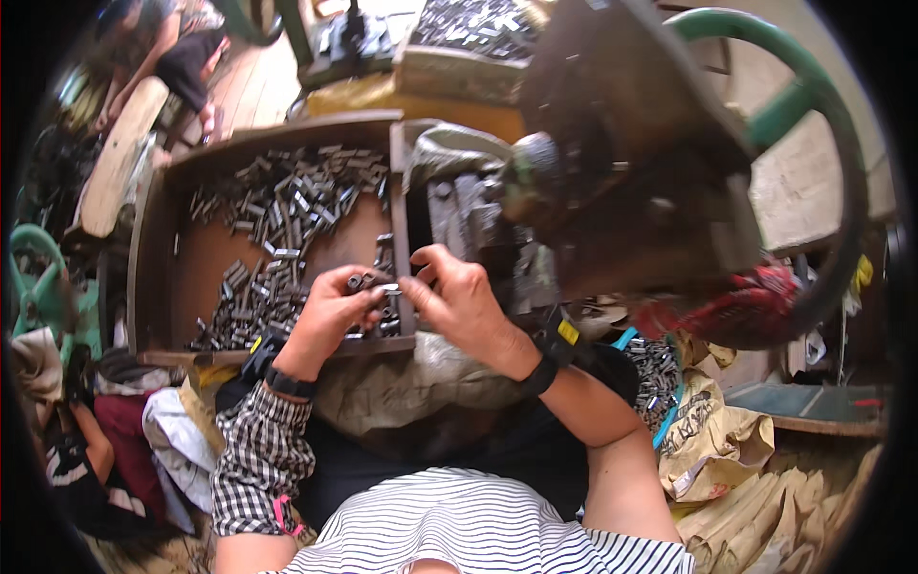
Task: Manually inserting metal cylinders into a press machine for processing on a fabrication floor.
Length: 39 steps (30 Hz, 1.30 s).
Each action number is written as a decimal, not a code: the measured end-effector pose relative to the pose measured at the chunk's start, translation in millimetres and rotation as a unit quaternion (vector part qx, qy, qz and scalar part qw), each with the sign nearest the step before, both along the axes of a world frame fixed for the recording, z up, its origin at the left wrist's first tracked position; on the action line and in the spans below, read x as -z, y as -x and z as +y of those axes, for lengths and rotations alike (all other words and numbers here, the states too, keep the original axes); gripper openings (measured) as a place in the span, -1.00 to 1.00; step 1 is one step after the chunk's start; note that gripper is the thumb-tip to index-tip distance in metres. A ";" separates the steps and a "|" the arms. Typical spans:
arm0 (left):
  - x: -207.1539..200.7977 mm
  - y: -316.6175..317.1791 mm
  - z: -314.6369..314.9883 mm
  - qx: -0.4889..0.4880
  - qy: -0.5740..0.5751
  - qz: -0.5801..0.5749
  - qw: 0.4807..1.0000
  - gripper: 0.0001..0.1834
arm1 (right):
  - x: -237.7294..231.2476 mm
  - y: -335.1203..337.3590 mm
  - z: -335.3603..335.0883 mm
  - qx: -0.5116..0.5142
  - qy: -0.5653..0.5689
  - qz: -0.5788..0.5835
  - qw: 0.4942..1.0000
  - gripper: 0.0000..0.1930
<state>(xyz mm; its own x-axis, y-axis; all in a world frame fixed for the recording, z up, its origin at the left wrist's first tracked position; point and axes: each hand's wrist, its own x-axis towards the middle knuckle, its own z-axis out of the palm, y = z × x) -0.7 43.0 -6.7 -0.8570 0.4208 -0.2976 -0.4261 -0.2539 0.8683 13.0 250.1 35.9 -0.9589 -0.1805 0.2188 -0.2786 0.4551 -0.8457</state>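
My left hand (337,304) is closed around small metal tube-like pieces (358,282), over the near right corner of a shallow box (264,358). Their round ends show at its fingertips. A shiny small metal piece (390,288) lies between the fingertips of both hands. Over the box's right edge, my right hand (464,301) has its thumb beside that shiny piece, with the index finger bent and apart from the thumb. Its other fingers are partly hidden. Many loose metal pieces (287,206) are heaped in the box.
A dark machine (631,163) with a green handwheel (830,72) stands close on the right. Beside my right arm is a blue-rimmed container (681,392) of metal pieces. Another full tray (459,75) is at the back. Someone else (158,48) sits far left.
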 end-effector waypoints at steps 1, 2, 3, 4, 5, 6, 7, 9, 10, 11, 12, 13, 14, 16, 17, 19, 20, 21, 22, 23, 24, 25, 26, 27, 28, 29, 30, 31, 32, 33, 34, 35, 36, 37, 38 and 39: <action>1.0 -0.3 -0.1 -0.019 0.008 -0.004 1.000 -0.83 | -15.1 -8.2 5.7 -0.022 -0.020 0.063 0.998 -0.78; 1.8 -0.7 -1.9 -0.016 -0.005 -0.007 1.000 -0.83 | -29.7 -19.5 10.6 -0.034 -0.065 0.075 0.994 -0.76; 3.0 -1.1 -3.1 -0.023 0.009 0.003 1.000 -0.84 | -45.6 -37.7 19.2 -0.037 0.007 0.063 0.997 -0.75; 4.5 -1.4 -3.8 -0.040 0.036 0.001 0.999 -0.84 | -61.5 -60.4 32.0 -0.045 0.057 0.029 0.997 -0.74; 6.3 -1.5 -4.1 -0.044 0.015 0.012 0.999 -0.85 | -76.3 -83.8 46.1 -0.018 0.082 0.058 0.995 -0.74; 7.4 -2.4 -4.6 -0.055 0.009 0.011 0.998 -0.85 | -89.8 -107.7 62.7 -0.004 0.102 0.058 0.993 -0.73; 7.5 -3.4 -6.1 -0.070 0.001 0.009 0.998 -0.85 | -101.7 -129.6 80.1 0.064 0.112 0.111 0.985 -0.74; 5.1 -9.5 -8.6 -0.074 0.022 0.026 0.997 -0.86 | -113.6 -152.3 120.8 0.163 0.134 0.272 0.939 -0.71; 3.0 -14.4 -10.0 -0.079 0.028 0.035 0.996 -0.86 | -114.1 -152.7 143.5 0.249 0.115 0.347 0.897 -0.71; 0.2 -20.5 -10.5 -0.082 0.021 0.041 0.996 -0.85 | -115.2 -152.6 165.6 0.316 0.120 0.393 0.855 -0.69; -2.6 -27.8 -11.0 -0.088 0.037 0.037 0.995 -0.85 | -112.0 -148.7 183.4 0.387 0.121 0.428 0.808 -0.67; -5.9 -34.2 -11.0 -0.094 0.048 0.038 0.994 -0.84 | -107.4 -144.4 198.2 0.436 0.062 0.383 0.812 -0.60; -9.2 -41.1 -10.3 -0.105 0.061 0.031 0.992 -0.84 | -103.1 -140.1 210.9 0.466 0.004 0.339 0.817 -0.53; -13.4 -50.3 -5.8 -0.101 0.071 0.015 0.992 -0.84 | -80.5 -119.5 222.4 0.443 -0.135 0.311 0.830 -0.49; -15.8 -52.7 -2.2 -0.093 0.072 0.023 0.993 -0.84 | -65.2 -103.9 219.8 0.399 0.079 0.305 0.861 -0.49; -18.2 -50.1 7.2 -0.088 0.079 0.021 0.993 -0.84 | -48.5 -91.1 217.9 0.375 0.287 0.279 0.836 -0.59; -19.7 -45.7 12.7 -0.082 0.082 0.025 0.993 -0.84 | -44.7 -87.5 217.4 0.364 0.268 0.305 0.838 -0.59; -20.7 -41.2 18.8 -0.078 0.078 0.036 0.993 -0.85 | -43.1 -88.2 216.3 0.385 0.259 0.305 0.832 -0.59; -22.1 -34.5 25.5 -0.076 0.077 0.039 0.993 -0.85 | -44.9 -87.1 216.7 0.402 0.248 0.301 0.828 -0.59; -23.2 -27.5 32.5 -0.064 0.073 0.051 0.994 -0.86 | -49.9 -92.0 218.2 0.422 0.263 0.264 0.827 -0.51; -23.6 -19.0 40.2 -0.053 0.067 0.066 0.994 -0.87 | -57.1 -94.7 220.6 0.424 0.240 0.247 0.838 -0.52; -23.0 -11.0 49.0 -0.051 0.062 0.065 0.995 -0.87 | -65.0 -97.4 223.4 0.436 0.225 0.246 0.836 -0.52; -21.8 -2.5 57.1 -0.038 0.070 0.075 0.994 -0.87 | -72.5 -98.5 225.3 0.449 0.210 0.247 0.833 -0.53; -19.5 5.5 63.8 -0.037 0.071 0.072 0.994 -0.86 | -79.9 -98.7 227.6 0.441 0.202 0.260 0.835 -0.51; -17.3 13.3 69.4 -0.034 0.063 0.074 0.995 -0.86 | -90.2 -99.8 231.6 0.432 0.170 0.255 0.848 -0.54; -14.1 21.3 73.5 -0.034 0.057 0.077 0.995 -0.85 | -103.1 -102.2 237.1 0.422 0.137 0.249 0.861 -0.56; -10.7 28.7 77.2 -0.033 0.049 0.081 0.995 -0.84 | -110.5 -103.7 239.4 0.398 0.098 0.255 0.876 -0.59; -6.2 34.9 80.3 -0.044 0.047 0.072 0.995 -0.85 | -125.5 -103.4 248.8 0.349 -0.159 0.308 0.871 -0.61; -3.0 40.5 83.5 -0.050 0.036 0.068 0.996 -0.86 | -138.4 -102.6 255.7 0.305 -0.323 0.350 0.825 -0.62; 2.2 45.1 86.4 -0.057 0.028 0.069 0.996 -0.88 | -152.8 -105.7 265.5 0.280 -0.437 0.364 0.773 -0.62; 5.7 49.0 89.4 -0.066 0.025 0.065 0.995 -0.88 | -164.6 -104.8 273.9 0.265 -0.458 0.365 0.766 -0.58; 9.1 53.0 92.8 -0.065 0.039 0.063 0.995 -0.89 | -176.5 -103.8 282.5 0.247 -0.444 0.345 0.789 -0.54; 11.9 56.2 95.6 -0.065 0.032 0.068 0.995 -0.89 | -188.5 -102.4 290.1 0.263 -0.405 0.307 0.820 -0.50; 14.2 58.9 98.5 -0.065 0.035 0.066 0.995 -0.89 | -196.9 -100.9 295.9 0.321 -0.315 0.261 0.854 -0.52; 15.9 61.0 100.2 -0.065 0.046 0.058 0.995 -0.89 | -204.9 -99.3 300.5 0.368 -0.235 0.221 0.872 -0.53; 16.4 62.2 101.1 -0.068 0.036 0.062 0.995 -0.89 | -212.8 -97.5 303.2 0.411 -0.153 0.178 0.881 -0.52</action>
